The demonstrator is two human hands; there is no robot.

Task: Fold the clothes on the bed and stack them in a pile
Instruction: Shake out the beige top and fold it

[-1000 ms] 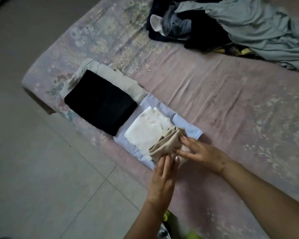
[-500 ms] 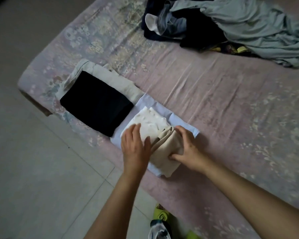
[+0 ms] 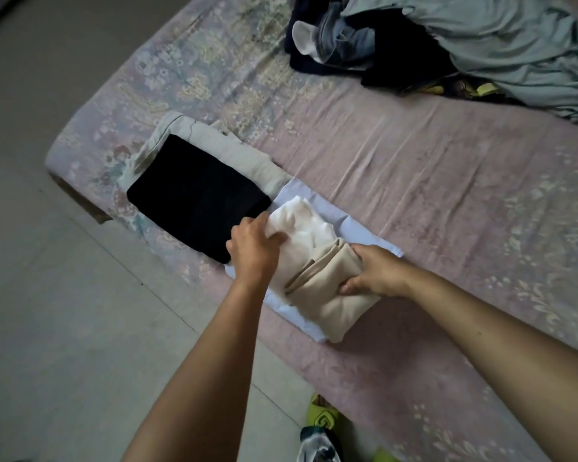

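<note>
Presently the right hand [image 3: 376,273] grips the folded beige garment [image 3: 327,288], which lies on the white garment [image 3: 301,221] atop a pale blue sheet-like piece [image 3: 364,231] near the bed [image 3: 414,168] edge. The left hand [image 3: 252,243] pinches the white garment's near side. Judgement: square both layers before release, keeping them inboard, as the stack sits close to the drop. Open bedding lies beyond; the black folded pile [image 3: 197,198] adjoins left, unfolded clothes [image 3: 464,45] well apart.

No text, label, brand, number or sign can be read anywhere in the view: not on the folded clothes, the heap of unfolded clothes, or the pink flowered bed sheet.
</note>
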